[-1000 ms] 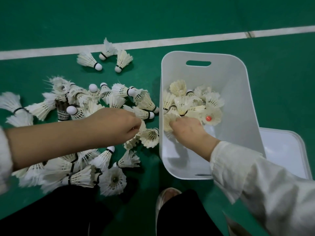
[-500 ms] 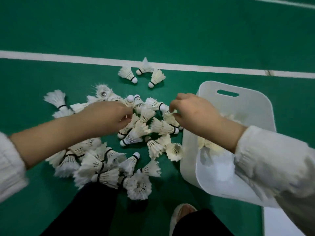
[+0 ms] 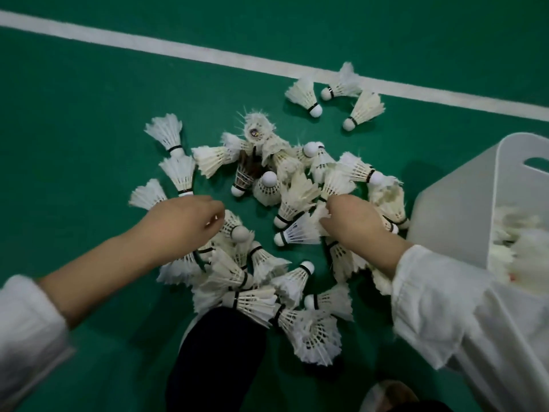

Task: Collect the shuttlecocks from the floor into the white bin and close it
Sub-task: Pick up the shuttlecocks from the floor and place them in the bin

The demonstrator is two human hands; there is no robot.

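Both hands are down in the pile of shuttlecocks (image 3: pixel 267 188) on the green floor (image 3: pixel 89 114). Our right hand (image 3: pixel 353 223) has its fingers curled into the feathers, pinching the skirt of one shuttlecock (image 3: pixel 300 233). Our left hand (image 3: pixel 181 221) is curled over the pile's left side, and we cannot tell whether it holds anything. Best, we judge, to gather several by the skirts at once, gently, since feathers crush, then carry them across low. The white bin (image 3: pixel 457 209) sits just right of the pile, tilted and open, with a heap of collected shuttlecocks (image 3: pixel 517 233) inside. Three strays (image 3: pixel 306 95) lie apart by the white line (image 3: pixel 148 46), and we mustn't forget them. No lid in sight.
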